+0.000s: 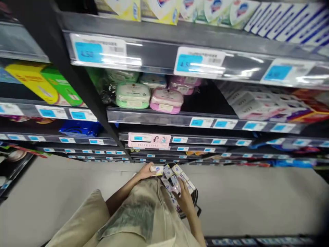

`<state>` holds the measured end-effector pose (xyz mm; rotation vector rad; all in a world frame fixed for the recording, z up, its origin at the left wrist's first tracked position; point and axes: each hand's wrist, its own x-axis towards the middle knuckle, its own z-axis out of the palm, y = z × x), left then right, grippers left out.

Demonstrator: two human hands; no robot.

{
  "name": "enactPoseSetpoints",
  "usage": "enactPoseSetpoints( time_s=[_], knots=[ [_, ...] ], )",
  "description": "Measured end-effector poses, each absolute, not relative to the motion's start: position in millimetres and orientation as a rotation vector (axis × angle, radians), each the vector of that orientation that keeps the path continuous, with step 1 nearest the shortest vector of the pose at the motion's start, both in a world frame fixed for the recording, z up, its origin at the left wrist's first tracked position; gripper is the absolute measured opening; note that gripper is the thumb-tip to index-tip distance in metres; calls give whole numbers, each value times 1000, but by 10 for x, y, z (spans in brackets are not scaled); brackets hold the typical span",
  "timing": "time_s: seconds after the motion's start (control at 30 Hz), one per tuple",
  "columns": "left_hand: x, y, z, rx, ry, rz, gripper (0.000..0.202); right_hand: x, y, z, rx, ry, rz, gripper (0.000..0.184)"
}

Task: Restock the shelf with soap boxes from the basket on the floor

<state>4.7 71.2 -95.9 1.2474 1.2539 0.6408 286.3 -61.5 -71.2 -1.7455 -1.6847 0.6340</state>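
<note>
My left hand is closed around a small white and yellow soap box, held beside a dark basket. Several soap boxes in white, yellow and purple packing fill the basket close in front of my body. Over its right part reaches my right hand, its thumb and fingers apart above the boxes. Whether its fingertips touch a box cannot be made out.
Shelves rise ahead, with soap boxes on the upper one. Below them sit a green soap case and a pink soap case. White cartons lie to the right. Pale floor spreads beneath.
</note>
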Motion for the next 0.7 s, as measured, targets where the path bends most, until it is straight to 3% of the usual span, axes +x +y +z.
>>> enactPoseSetpoints(
  time_s=[0.13,0.37,0.57,0.7],
  knots=[
    [427,892,-698,1301,1065,607,53,2830,-97,-357,-1775,-1647,771,85],
    [376,734,-186,997,900,903,62,2411,185,-38,-1583,-1477,810,66],
    [-13,389,-47,886,974,839,66,2243,51,-107,-1404,-1530,1174,77],
    [-26,258,-90,855,1048,850,69,2214,25,-115,-1383,-1554,1209,76]
  ],
)
